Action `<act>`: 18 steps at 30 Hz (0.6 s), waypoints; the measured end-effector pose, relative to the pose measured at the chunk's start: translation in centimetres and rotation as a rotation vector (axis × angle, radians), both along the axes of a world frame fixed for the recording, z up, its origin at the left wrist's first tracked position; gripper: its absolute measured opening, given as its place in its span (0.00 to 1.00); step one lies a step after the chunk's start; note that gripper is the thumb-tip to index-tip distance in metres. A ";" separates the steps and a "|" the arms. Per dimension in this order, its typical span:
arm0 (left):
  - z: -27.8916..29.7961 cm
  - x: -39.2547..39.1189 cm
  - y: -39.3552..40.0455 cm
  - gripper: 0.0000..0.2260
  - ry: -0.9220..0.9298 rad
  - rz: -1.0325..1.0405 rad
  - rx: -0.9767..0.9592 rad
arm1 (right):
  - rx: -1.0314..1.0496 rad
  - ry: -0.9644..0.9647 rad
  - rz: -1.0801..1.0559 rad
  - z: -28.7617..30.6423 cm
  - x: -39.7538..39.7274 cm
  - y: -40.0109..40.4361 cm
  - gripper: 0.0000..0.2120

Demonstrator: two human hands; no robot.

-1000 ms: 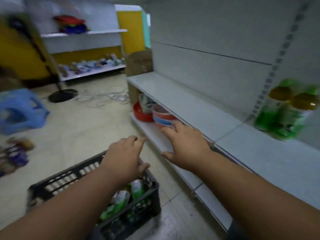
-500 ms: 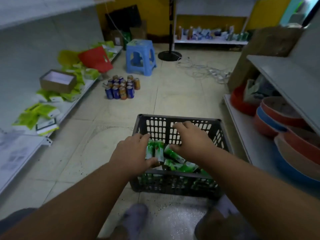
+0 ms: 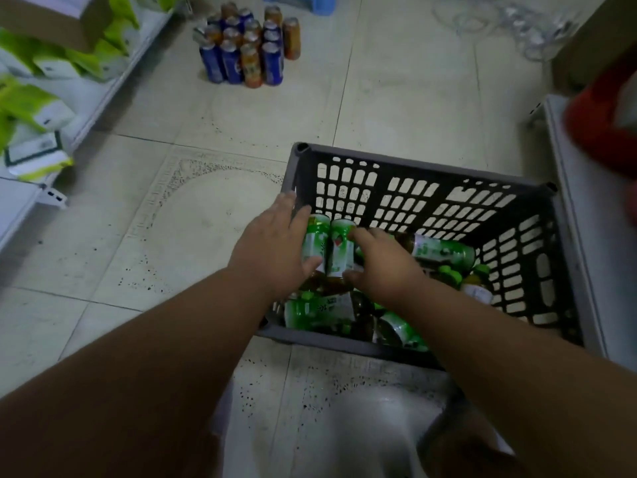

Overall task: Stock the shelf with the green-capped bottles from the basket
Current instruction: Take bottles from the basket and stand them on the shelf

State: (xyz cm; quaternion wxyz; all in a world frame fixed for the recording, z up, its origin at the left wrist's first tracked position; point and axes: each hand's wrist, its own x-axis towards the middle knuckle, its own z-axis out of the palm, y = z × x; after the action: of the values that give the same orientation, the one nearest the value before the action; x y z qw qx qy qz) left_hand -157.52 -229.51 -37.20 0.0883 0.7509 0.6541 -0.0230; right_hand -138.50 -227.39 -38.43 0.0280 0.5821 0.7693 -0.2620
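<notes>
Lying on the tiled floor, the grey basket is seen to be part-filled with green-capped bottles, most of them on their sides. At the basket's left wall, one bottle is gripped by the left hand, fingers over its far end and thumb curled against its near side; just beside it, a second bottle is gripped by the right hand, fingers curved over its top and thumb tucked under its lower edge. Well beyond the basket, a cluster of cans is stood upright.

green-and-white bottle labels too blurred to read, can labels illegible
</notes>
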 end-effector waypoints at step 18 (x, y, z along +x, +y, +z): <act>-5.6 -1.0 2.2 0.49 0.055 -0.021 0.114 | 0.053 -0.597 0.939 -13.5 -2.0 9.6 0.32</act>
State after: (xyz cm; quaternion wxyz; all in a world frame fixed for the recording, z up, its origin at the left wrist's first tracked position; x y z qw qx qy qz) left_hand -158.54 -227.29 -42.77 0.0272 0.7605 0.6487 -0.0073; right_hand -140.52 -217.84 -51.90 0.3438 0.2263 0.9110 -0.0258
